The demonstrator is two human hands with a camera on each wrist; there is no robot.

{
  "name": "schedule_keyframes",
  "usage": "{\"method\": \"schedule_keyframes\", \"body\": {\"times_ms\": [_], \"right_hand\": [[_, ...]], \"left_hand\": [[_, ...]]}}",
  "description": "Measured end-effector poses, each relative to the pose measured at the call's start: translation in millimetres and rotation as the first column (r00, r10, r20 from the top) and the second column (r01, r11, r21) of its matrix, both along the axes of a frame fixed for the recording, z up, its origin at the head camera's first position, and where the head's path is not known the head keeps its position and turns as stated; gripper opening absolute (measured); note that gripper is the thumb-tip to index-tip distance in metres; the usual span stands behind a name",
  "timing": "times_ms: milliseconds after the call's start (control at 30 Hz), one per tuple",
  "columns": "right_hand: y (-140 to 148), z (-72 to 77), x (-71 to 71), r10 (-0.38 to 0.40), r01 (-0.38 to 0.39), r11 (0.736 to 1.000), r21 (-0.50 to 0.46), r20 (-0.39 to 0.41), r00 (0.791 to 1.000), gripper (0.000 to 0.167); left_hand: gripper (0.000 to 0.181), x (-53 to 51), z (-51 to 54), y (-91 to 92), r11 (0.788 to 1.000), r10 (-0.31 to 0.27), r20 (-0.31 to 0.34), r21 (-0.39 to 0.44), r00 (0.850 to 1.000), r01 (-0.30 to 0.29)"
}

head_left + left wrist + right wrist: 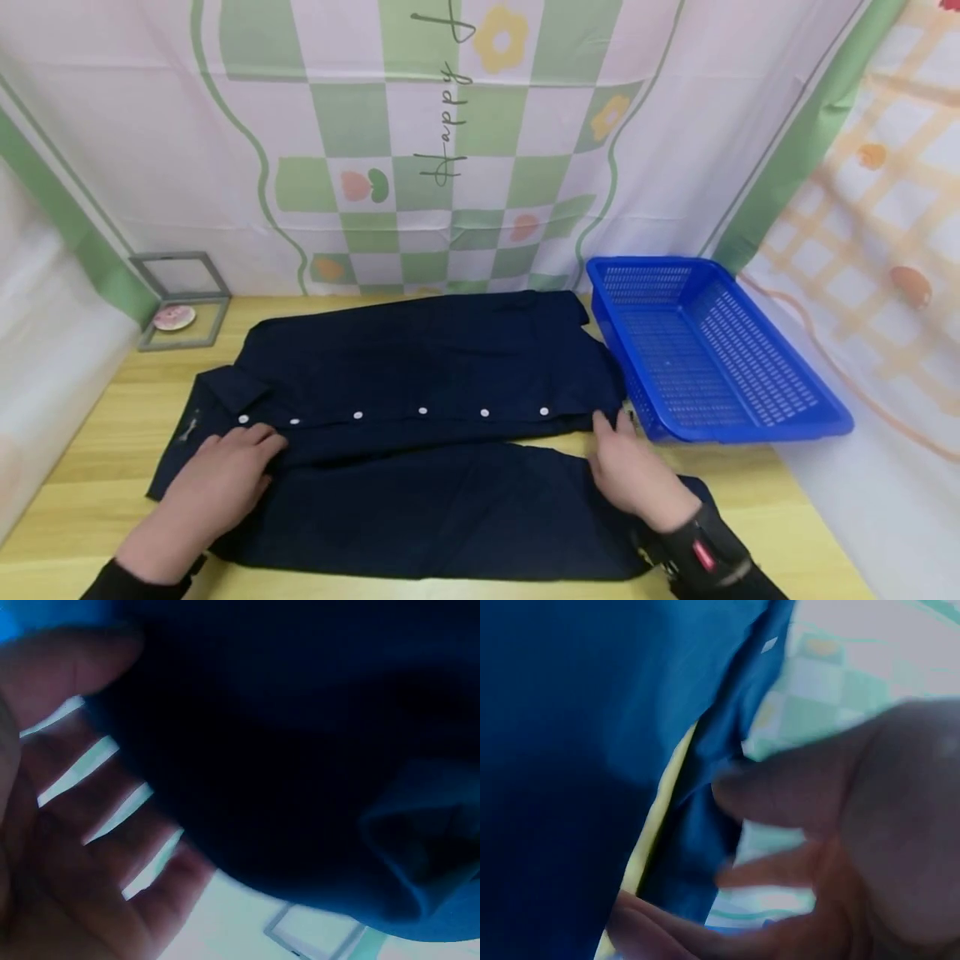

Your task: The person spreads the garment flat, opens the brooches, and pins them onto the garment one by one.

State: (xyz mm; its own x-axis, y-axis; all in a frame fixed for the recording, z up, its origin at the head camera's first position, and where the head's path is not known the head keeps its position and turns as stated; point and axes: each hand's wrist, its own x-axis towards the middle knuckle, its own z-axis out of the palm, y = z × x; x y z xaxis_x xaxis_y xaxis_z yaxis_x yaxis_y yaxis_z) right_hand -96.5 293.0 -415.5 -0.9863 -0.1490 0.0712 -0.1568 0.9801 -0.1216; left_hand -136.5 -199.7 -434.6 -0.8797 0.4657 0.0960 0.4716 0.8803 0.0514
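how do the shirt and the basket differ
The shirt is dark navy; the basket is brighter blue. The shirt lies spread flat, while the basket has raised sides. The shirt is cloth with white buttons; the basket has perforated walls. Both rest on the table.

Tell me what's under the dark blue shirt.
Under the dark blue shirt is the wood-grained table, visible around its edges and through the gap beside the right hand. Whatever else might lie beneath is covered.

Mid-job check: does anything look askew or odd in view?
Yes: behind the dark navy cloth shirt, the green-and-white checked fabric backdrop has dark "Happy" lettering running sideways, bottom to top, as if hung turned.
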Motion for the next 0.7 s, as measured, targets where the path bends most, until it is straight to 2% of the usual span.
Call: {"method": "schedule_keyframes", "body": {"times_ms": [100, 167, 233, 300, 400, 467, 567, 600, 633, 667, 700], "right_hand": [[2, -3.7, -20.7, -0.088, 0.088, 0.996, 0.016, -0.036, 0.995, 0.064], [5, -3.8, -30.8, -0.135, 0.135, 0.990, 0.028, 0.012, 0.991, 0.063], [8, -3.8, -37.2, -0.161, 0.158, 0.986, 0.049, 0.064, 0.985, 0.050], [11, -3.7, -40.1, -0.156, 0.152, 0.986, 0.067, 0.066, 0.985, 0.030], [10, -0.2, -38.9, -0.132, 0.133, 0.989, 0.070, -0.018, 0.991, 0.006], [6, 5.0, -37.4, -0.092, 0.096, 0.995, 0.040, -0.107, 0.990, 0.002], [-2, 16.9, -40.1, -0.089, 0.069, 0.989, -0.131, -0.153, 0.984, 0.008], [-5, 21.2, -42.9, -0.102, 0.067, 0.973, -0.221, -0.151, 0.983, 0.010], [-7, 25.0, -46.4, -0.128, 0.076, 0.946, -0.315, -0.149, 0.981, 0.012], [-9, 28.6, -50.4, -0.172, 0.102, 0.901, -0.421, -0.132, 0.976, 0.015], [-10, 31.4, -55.2, -0.212, 0.121, 0.846, -0.520, -0.119, 0.970, 0.017]], "left_hand": [[0.026, -8.1, -1.0, 1.2, 1.000, 0.021, -0.028, -0.018, 0.999, -0.021], [0.020, -12.1, -2.1, -0.7, 1.000, 0.029, -0.035, -0.001, 0.999, -0.029], [0.014, -14.0, -3.7, -2.8, 0.999, 0.035, -0.025, 0.026, 0.999, -0.035], [0.010, -14.3, -5.5, -4.5, 0.997, 0.040, -0.019, 0.060, 0.999, -0.038], [0.008, -13.6, -6.9, -6.2, 0.993, 0.042, -0.023, 0.115, 0.999, -0.039], [0.007, -13.7, -7.0, -7.0, 0.989, 0.036, -0.023, 0.143, 0.999, -0.033], [0.006, -16.0, -6.2, -8.3, 0.987, 0.026, 0.008, 0.160, 1.000, -0.027], [0.006, -16.7, -5.4, -8.7, 0.986, 0.026, 0.022, 0.163, 0.999, -0.029], [0.006, -18.1, -4.7, -9.2, 0.986, 0.027, 0.043, 0.164, 0.999, -0.034], [0.007, -19.4, -3.6, -9.5, 0.986, 0.029, 0.061, 0.164, 0.998, -0.039], [0.007, -21.0, -2.6, -10.0, 0.985, 0.031, 0.082, 0.164, 0.996, -0.045]]}}
